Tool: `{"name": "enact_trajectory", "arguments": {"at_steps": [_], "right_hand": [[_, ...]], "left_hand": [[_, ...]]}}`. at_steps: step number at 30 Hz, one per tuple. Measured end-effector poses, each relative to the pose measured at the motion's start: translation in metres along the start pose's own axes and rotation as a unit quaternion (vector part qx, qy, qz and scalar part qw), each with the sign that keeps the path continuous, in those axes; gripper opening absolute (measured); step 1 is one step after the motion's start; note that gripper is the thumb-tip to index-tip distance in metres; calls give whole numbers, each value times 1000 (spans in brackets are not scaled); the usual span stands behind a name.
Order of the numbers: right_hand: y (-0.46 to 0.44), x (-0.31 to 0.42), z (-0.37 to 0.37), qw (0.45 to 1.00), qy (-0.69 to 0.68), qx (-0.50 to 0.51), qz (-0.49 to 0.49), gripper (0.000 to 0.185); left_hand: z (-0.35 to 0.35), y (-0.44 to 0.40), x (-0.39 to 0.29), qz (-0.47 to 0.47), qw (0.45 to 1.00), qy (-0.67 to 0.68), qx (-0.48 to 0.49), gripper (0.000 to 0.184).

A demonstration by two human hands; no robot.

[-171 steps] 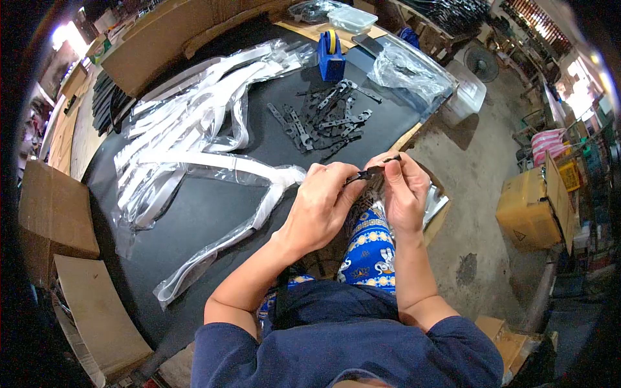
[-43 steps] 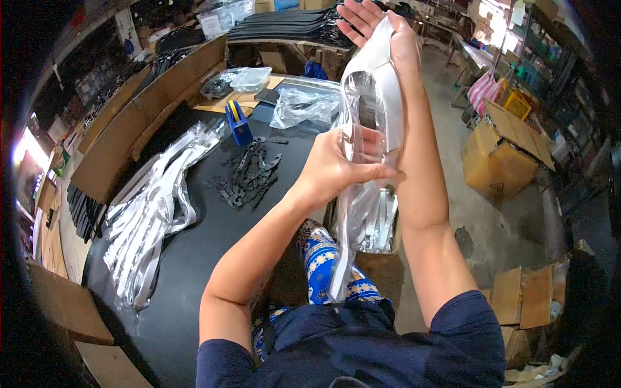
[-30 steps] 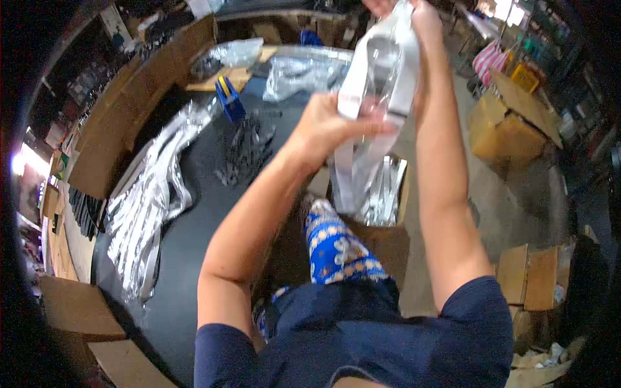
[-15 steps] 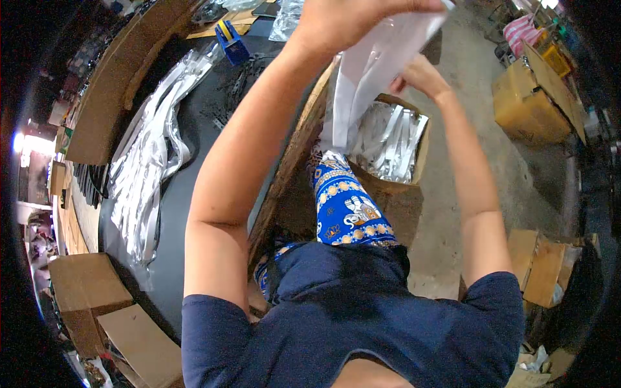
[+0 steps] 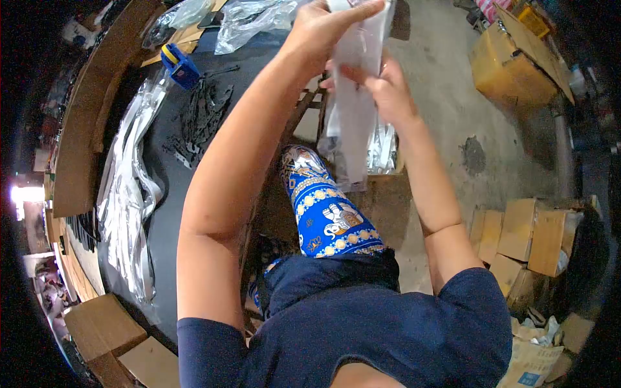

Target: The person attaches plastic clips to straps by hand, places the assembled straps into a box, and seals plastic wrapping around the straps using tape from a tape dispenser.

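Note:
A long clear plastic sleeve with white material inside hangs in front of me, over my blue patterned trouser leg. My left hand is closed on its upper end, at the top of the view. Lower down, my right hand grips the sleeve from the right side, its fingers partly seen through the plastic. Behind the sleeve, an open cardboard box holds several bagged silvery-white strips; the sleeve and my right arm hide part of it.
On the dark table at left lie a pile of bagged white strips, thin black parts, a blue tape dispenser and clear plastic bags. Cardboard boxes stand on the floor to the right.
The sleeve now hangs straighter and lower. My right hand has come up from near the box and taken hold of it. The view has shifted, showing more of the table.

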State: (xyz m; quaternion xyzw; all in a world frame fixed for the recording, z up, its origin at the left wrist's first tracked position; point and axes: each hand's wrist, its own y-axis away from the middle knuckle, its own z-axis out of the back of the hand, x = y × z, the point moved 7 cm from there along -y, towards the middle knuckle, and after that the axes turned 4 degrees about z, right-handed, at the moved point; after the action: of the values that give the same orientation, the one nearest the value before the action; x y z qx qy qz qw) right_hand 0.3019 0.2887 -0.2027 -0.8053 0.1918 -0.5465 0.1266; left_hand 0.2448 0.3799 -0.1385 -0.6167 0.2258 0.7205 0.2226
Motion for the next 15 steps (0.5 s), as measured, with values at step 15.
{"name": "enact_trajectory", "arguments": {"at_steps": [15], "right_hand": [[73, -132, 212, 961, 94, -190, -179, 36]], "left_hand": [[71, 72, 156, -231, 851, -455, 120, 44]]}}
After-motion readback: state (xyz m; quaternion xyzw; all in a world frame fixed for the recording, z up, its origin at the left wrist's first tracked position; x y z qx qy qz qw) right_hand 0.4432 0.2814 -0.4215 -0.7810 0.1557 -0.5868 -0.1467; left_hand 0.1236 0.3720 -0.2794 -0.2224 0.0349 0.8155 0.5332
